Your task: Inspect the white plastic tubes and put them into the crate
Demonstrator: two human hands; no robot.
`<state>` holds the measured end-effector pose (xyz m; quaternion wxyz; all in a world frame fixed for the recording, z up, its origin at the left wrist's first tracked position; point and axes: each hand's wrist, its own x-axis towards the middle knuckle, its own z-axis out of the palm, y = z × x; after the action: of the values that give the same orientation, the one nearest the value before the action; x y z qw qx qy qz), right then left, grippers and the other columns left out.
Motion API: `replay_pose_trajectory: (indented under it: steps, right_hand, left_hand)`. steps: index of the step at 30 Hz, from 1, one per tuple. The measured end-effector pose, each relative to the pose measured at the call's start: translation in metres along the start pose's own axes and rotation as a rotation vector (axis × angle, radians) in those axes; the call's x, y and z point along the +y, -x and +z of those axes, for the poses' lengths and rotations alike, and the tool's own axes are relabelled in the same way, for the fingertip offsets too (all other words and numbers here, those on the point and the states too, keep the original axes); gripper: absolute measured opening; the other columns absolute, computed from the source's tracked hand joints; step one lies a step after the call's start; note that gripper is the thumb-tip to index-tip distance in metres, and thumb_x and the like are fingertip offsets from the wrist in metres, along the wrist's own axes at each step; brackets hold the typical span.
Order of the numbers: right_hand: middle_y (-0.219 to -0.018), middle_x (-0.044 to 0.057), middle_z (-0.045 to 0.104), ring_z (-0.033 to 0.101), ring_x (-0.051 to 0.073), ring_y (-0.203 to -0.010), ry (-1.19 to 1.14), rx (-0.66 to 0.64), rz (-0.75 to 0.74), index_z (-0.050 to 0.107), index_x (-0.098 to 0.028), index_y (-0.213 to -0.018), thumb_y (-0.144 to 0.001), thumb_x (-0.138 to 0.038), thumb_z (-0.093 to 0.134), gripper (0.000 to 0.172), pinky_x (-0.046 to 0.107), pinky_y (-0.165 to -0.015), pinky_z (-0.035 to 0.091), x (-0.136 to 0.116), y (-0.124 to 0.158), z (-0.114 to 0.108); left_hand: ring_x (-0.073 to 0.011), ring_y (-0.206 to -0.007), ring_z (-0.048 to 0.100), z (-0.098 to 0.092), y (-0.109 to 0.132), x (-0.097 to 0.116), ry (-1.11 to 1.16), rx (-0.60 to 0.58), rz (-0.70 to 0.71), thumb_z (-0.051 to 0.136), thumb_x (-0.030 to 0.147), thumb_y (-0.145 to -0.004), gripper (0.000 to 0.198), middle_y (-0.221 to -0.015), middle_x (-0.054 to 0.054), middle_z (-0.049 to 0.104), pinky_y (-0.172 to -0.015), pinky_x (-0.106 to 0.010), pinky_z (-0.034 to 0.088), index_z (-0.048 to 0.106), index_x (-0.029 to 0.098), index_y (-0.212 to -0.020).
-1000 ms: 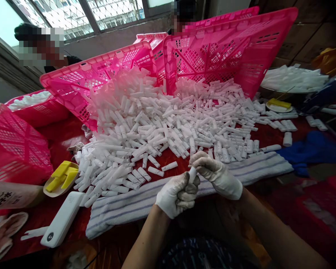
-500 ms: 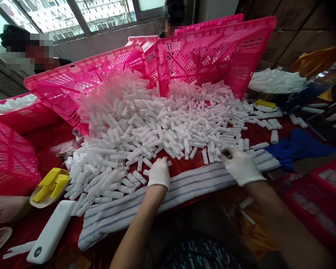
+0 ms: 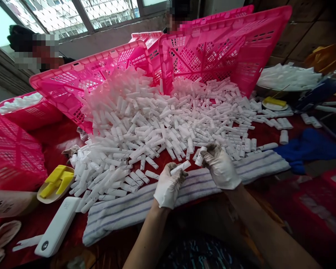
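Note:
My left hand (image 3: 169, 186), in a white glove with dark fingertips, is closed round a white plastic tube (image 3: 180, 167) with a dark mark, above the striped towel (image 3: 134, 207). My right hand (image 3: 220, 166), gloved the same way, pinches another small white tube (image 3: 201, 156) at the front edge of the pile. The two hands are close together but apart. A large heap of similar white tubes (image 3: 145, 123) spreads across the red table just beyond them. My right fingertips partly hide the tube they hold.
Tilted pink baskets (image 3: 280, 18) stand behind the heap. At left are a dish (image 3: 42, 197) of yellow sponge pieces and a white device (image 3: 57, 226). At right lie a blue cloth (image 3: 310, 147) and a basin of white parts (image 3: 289, 76). Two people are at the back.
My left hand has lifted off the table edge, turned and come up with a tube. My right hand has moved left toward it, now pinching a tube. The view has shifted slightly.

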<state>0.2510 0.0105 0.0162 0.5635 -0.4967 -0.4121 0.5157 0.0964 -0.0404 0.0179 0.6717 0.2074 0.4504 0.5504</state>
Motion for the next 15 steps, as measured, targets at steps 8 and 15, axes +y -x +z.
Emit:
replay_pose_trajectory:
  steps: [8,15]
  right_hand:
    - [-0.066,-0.005,0.062,0.057,0.011,-0.055,-0.247,0.007,0.105,0.056,-0.021,-0.079,-0.055,-0.039,0.086,0.042,0.025,-0.052,0.050,-0.008,0.011,0.018]
    - [-0.065,-0.002,0.062,0.053,0.010,-0.058,-0.083,-0.195,0.147,0.066,-0.018,-0.074,-0.056,-0.046,0.085,0.038,0.025,-0.055,0.049,-0.012,0.015,0.011]
  left_hand:
    - [-0.0061,-0.053,0.046,0.016,0.019,-0.008,-0.241,-0.048,0.147,0.063,0.045,-0.084,0.036,-0.064,0.006,0.050,-0.052,-0.019,0.037,0.049,0.017,-0.103]
    - [-0.0023,-0.040,0.021,0.007,0.017,0.004,-0.099,-0.185,-0.254,0.057,0.069,-0.076,0.055,-0.055,0.009,0.033,-0.040,-0.019,0.017,0.052,0.015,-0.085]
